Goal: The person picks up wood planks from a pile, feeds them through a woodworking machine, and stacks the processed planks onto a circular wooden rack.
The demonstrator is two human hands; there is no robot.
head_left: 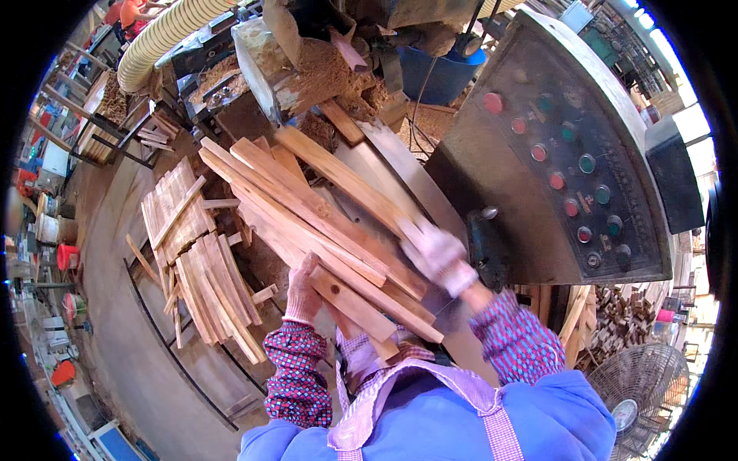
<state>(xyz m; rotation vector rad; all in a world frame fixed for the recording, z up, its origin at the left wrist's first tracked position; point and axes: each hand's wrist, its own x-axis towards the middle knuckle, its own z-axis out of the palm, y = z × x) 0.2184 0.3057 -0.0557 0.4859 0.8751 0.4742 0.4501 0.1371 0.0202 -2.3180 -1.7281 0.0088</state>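
Several long wooden strips (307,211) lie in a loose stack in front of me, slanting from far left to near right. My left hand (304,290), in a pale glove, is closed on the left edge of this stack, beside a short strip with a dark knot (355,303). My right hand (437,257), also gloved and slightly blurred, grips the near end of a single wooden strip (342,180). That strip reaches away toward a machine part heaped with sawdust (315,73). The right fingertips are partly smeared by motion.
A control panel (538,154) with red and green buttons stands at the right. More stacked strips (215,280) rest on a low rack at the left. Farther off are a blue bucket (442,73), a ribbed hose (173,34) and a person (134,15). A fan (642,392) stands near right.
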